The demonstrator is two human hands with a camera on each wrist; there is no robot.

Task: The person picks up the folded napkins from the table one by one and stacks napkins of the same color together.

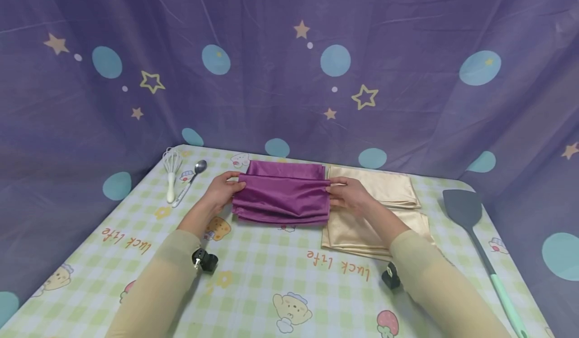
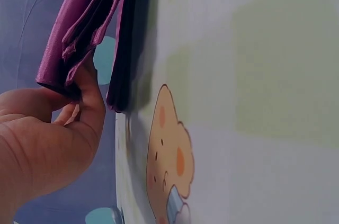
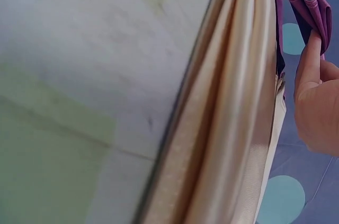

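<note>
A folded purple satin cloth point(image 1: 282, 199) is held up between both hands in the middle of the table. The left hand point(image 1: 221, 191) pinches its left edge, thumb in front and fingers behind; the left wrist view shows the layered folds of the cloth point(image 2: 66, 49) between thumb and fingers. At the opposite edge the right hand point(image 1: 350, 194) pinches the cloth the same way, as the right wrist view shows with the fingers point(image 3: 311, 60) at the folds. Another purple layer point(image 1: 287, 169) lies behind the raised part. Folded cream satin cloths point(image 1: 357, 230) lie beneath and beside the right hand.
On the left lie a whisk point(image 1: 171, 174) and a spoon point(image 1: 192, 179). A grey spatula with a mint handle point(image 1: 466, 209) lies along the right edge. The table wears a green checked cloth point(image 1: 253, 298). A purple patterned curtain point(image 1: 271, 106) hangs behind it.
</note>
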